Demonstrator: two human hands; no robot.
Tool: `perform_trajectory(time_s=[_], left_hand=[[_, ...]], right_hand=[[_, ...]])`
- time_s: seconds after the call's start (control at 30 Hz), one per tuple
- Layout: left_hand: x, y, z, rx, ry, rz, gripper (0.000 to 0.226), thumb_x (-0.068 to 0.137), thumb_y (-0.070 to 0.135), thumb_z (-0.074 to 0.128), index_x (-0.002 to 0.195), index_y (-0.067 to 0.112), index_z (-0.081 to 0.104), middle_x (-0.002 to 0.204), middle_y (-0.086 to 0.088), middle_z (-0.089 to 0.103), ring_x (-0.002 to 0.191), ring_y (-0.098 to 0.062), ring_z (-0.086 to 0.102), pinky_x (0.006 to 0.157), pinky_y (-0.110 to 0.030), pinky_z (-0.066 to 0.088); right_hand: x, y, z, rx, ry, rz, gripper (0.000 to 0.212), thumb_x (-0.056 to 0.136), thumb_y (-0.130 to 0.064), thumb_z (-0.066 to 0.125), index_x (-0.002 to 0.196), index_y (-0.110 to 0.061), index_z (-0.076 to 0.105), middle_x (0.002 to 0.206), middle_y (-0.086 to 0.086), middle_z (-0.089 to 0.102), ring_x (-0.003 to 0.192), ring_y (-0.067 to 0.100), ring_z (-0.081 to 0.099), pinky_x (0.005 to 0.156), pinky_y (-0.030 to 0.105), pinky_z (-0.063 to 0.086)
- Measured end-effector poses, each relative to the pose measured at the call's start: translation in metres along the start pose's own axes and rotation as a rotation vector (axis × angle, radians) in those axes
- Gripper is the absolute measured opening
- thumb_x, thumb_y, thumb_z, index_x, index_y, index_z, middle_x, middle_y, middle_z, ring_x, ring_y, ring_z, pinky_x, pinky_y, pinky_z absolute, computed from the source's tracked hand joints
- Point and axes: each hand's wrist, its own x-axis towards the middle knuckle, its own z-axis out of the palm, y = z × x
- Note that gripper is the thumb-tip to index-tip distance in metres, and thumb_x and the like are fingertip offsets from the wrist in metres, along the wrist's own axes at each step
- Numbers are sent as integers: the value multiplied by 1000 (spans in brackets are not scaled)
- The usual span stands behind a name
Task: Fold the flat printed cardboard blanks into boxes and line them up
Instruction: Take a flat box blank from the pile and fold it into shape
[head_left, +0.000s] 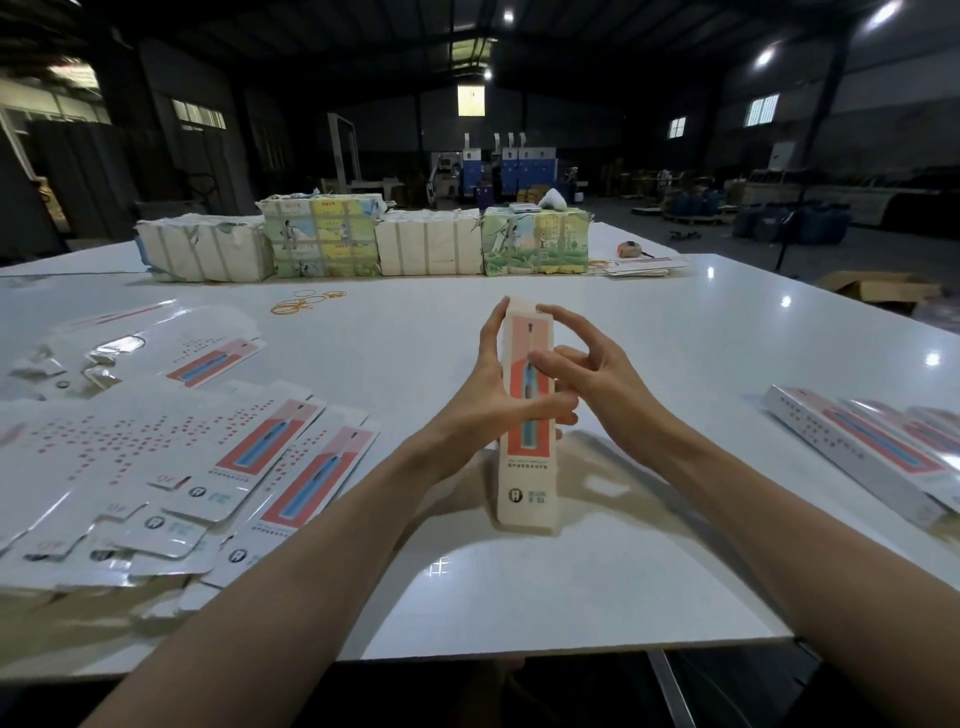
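Flat blanks (182, 467) fan out near left. Mid-counter (675, 338), the box (527, 452) stands upright: left hand (483, 395) wraps fingers round it, right hand (587, 374) pinches its top. Finished boxes (872, 447) right, bundles (363, 241) beyond.

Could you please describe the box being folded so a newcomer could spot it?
Start at the near middle of the white table, between flat blanks at left and finished boxes at right. The box is the only one upright, held by the left hand and right hand.

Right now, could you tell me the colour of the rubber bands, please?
The rubber bands are orange-yellow; head view.
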Motion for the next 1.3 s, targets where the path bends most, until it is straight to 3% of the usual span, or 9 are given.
perform_trajectory(time_s=[0.13, 0.3, 0.43, 0.6, 0.77, 0.93, 1.03, 1.17, 1.3], left_hand=[[4, 3, -4, -125, 28, -120, 102, 84, 8, 85, 149, 54, 21, 132, -2, 56, 103, -27, 76, 75, -36, 65], [1, -2, -4, -56, 89, -158, 91, 83, 8, 83, 145, 44, 27, 114, -7, 64, 82, -8, 77, 61, -24, 60], [1, -2, 1, -57, 66, -157, 92, 84, 9, 85, 147, 43, 27, 122, -8, 61, 92, -26, 78, 74, -36, 66], [-2, 1, 4, -24, -42, -130, 91, 87, 7, 82, 148, 43, 26, 134, -10, 55, 104, -38, 75, 88, -50, 64], [-1, -3, 0, 13, -78, -129, 92, 82, 17, 86, 146, 48, 27, 130, 0, 58, 105, -23, 76, 82, -39, 66], [5, -6, -1, -69, -110, -183, 98, 78, 15, 84, 149, 48, 24, 137, -6, 56, 106, -29, 77, 89, -48, 64], [6, -6, -2, -71, -85, -190, 100, 75, 16, 83, 149, 47, 24, 137, -7, 55, 105, -31, 76, 88, -50, 64], [4, -7, -4, 53, -62, -152, 97, 78, 20, 85, 144, 53, 22, 130, 0, 54, 97, -19, 77, 76, -33, 65], [2, -7, -7, 75, -95, -120, 94, 84, 17, 85, 142, 54, 21, 128, 0, 53, 98, -27, 78, 76, -35, 66]], right_hand=[[1, 2, 3, -33, -27, 16, 45, 98, -42, 72, 138, -36, 53, 110, 10, 78, 104, 46, 70, 92, 59, 60], [2, 8, 7, -34, -56, 64, 33, 101, -43, 67, 128, -27, 58, 109, 7, 78, 103, 35, 74, 91, 49, 63], [6, 9, 6, 59, 94, 54, 32, 109, -44, 52, 122, -16, 62, 107, 8, 76, 100, 28, 76, 80, 31, 61], [10, 12, -7, 89, 226, 97, 26, 108, -24, 57, 131, -13, 62, 99, 14, 79, 87, 32, 77, 76, 36, 63], [7, 9, -9, 10, 231, 29, 16, 106, -15, 60, 120, -12, 67, 92, 13, 80, 85, 34, 79, 74, 39, 66], [6, 5, -6, -158, 224, -95, 18, 106, -3, 51, 113, -10, 67, 94, 11, 78, 88, 24, 80, 70, 39, 66], [6, 0, -6, -71, 175, -45, 19, 107, -10, 52, 108, -9, 71, 99, 6, 77, 95, 29, 78, 74, 38, 65], [8, -2, -7, 116, 194, 54, 18, 105, -20, 62, 108, -4, 72, 100, 13, 77, 97, 33, 77, 75, 39, 64], [10, -3, -9, 252, 187, 153, 17, 97, -17, 74, 108, -5, 74, 101, 17, 78, 97, 33, 78, 74, 38, 64]])
